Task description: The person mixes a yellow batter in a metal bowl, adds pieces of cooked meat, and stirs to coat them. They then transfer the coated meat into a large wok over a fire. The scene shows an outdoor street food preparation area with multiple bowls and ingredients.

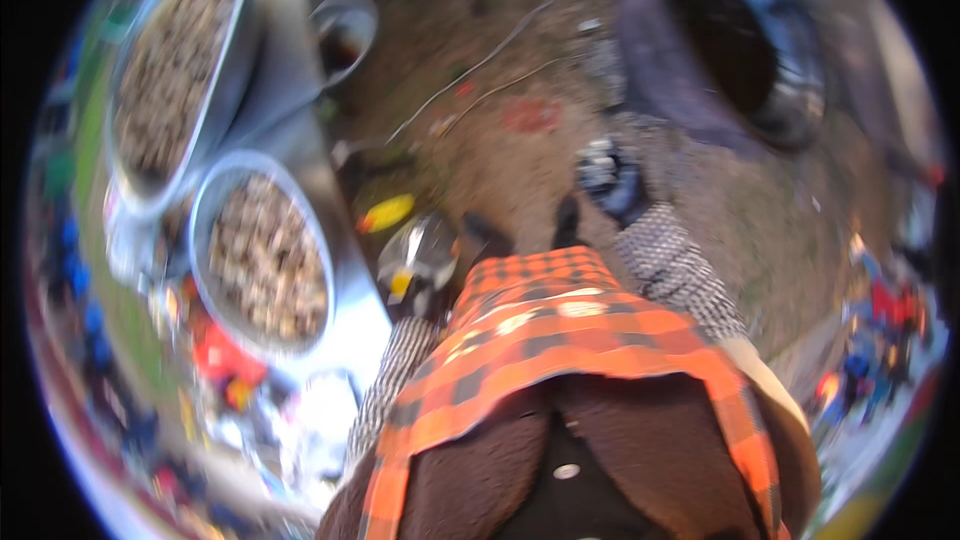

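Note:
My right hand (pixel 616 178), in a dark blue glove with pale patches over the fingers, hangs over the bare ground on the right. Motion blur hides whether its fingers hold anything. On the left, my left hand (pixel 421 306) is a dark, partly hidden shape below a checked sleeve. It overlaps the near edge of a round, shiny vessel (pixel 427 244) with a yellow patch; whether it grips the vessel is unclear. Left of that hand, an oval metal basin (pixel 327 277) of pale brown chunks stands on a metal table (pixel 352 300). An orange-and-black checked apron (pixel 540 322) covers my front.
A larger basin (pixel 241 37) of similar chunks stands farther along the table. At the upper right is a big dark pot (pixel 810 67). A bucket (pixel 367 19), a yellow object (pixel 388 212) and a pale cable (pixel 495 52) lie around the dirt floor. Blurred people (pixel 885 315) are at right.

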`<control>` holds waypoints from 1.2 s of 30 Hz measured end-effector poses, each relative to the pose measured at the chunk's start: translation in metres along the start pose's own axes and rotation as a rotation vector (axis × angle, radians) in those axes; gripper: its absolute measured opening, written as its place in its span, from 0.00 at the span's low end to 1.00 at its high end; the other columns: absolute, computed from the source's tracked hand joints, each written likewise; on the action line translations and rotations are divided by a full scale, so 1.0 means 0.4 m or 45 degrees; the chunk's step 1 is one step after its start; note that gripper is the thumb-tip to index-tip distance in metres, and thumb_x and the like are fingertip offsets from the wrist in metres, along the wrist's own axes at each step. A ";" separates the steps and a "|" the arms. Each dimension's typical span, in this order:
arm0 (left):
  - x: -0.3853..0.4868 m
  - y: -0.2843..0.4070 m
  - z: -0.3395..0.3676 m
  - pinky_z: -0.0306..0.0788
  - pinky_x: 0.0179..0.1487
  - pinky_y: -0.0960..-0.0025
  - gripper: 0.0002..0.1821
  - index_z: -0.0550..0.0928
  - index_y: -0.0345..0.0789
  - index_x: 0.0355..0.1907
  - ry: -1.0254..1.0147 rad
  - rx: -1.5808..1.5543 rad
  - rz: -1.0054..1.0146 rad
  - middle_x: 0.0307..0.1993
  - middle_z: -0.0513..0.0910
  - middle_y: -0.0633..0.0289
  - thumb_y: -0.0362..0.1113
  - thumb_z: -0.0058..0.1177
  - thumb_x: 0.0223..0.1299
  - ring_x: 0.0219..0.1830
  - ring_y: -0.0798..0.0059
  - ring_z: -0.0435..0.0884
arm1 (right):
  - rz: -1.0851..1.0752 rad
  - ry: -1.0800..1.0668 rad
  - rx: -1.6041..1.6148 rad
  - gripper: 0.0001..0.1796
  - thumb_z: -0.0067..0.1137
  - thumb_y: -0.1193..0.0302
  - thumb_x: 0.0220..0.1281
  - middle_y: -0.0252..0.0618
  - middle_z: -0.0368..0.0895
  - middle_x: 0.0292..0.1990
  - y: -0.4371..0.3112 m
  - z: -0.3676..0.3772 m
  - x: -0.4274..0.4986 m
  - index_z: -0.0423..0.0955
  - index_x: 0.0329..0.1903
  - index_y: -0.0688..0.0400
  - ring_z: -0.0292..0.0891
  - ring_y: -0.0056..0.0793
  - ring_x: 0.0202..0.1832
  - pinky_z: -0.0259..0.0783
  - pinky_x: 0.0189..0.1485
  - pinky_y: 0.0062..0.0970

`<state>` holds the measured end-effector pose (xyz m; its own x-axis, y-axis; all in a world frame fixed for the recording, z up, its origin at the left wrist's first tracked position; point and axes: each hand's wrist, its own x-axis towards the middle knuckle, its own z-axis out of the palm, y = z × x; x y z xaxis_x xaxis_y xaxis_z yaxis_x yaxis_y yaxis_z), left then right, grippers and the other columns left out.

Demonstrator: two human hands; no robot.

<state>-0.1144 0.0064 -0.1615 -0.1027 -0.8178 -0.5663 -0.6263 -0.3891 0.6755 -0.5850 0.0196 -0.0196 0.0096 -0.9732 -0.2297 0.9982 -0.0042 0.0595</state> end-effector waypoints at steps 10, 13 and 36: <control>0.044 -0.100 0.132 0.65 0.53 0.65 0.22 0.70 0.30 0.50 0.074 0.141 -0.474 0.47 0.74 0.46 0.41 0.50 0.56 0.48 0.57 0.73 | -0.087 0.440 -0.142 0.15 0.39 0.64 0.67 0.29 0.57 0.15 -0.106 -0.184 -0.017 0.63 0.24 0.55 0.52 0.17 0.16 0.53 0.20 0.18; 0.114 -0.059 0.155 0.66 0.52 0.66 0.20 0.70 0.30 0.48 0.230 0.391 -0.344 0.44 0.75 0.47 0.35 0.54 0.53 0.47 0.60 0.74 | -0.039 0.575 -0.098 0.16 0.37 0.63 0.67 0.29 0.58 0.15 -0.117 -0.268 -0.022 0.64 0.24 0.56 0.52 0.17 0.15 0.53 0.20 0.18; -0.185 0.140 -0.661 0.63 0.20 0.76 0.24 0.73 0.37 0.23 1.511 -1.188 -0.250 0.15 0.71 0.67 0.53 0.33 0.65 0.16 0.79 0.68 | 0.700 -0.599 -1.870 0.11 0.40 0.68 0.66 0.30 0.69 0.21 0.686 0.570 0.584 0.70 0.32 0.60 0.61 0.13 0.20 0.59 0.20 0.14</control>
<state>0.0625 -0.0670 0.0430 0.8675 -0.4030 -0.2917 0.1879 -0.2775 0.9422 -0.3224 -0.2612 0.1644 0.6189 -0.7649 -0.1789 0.0799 0.2879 -0.9543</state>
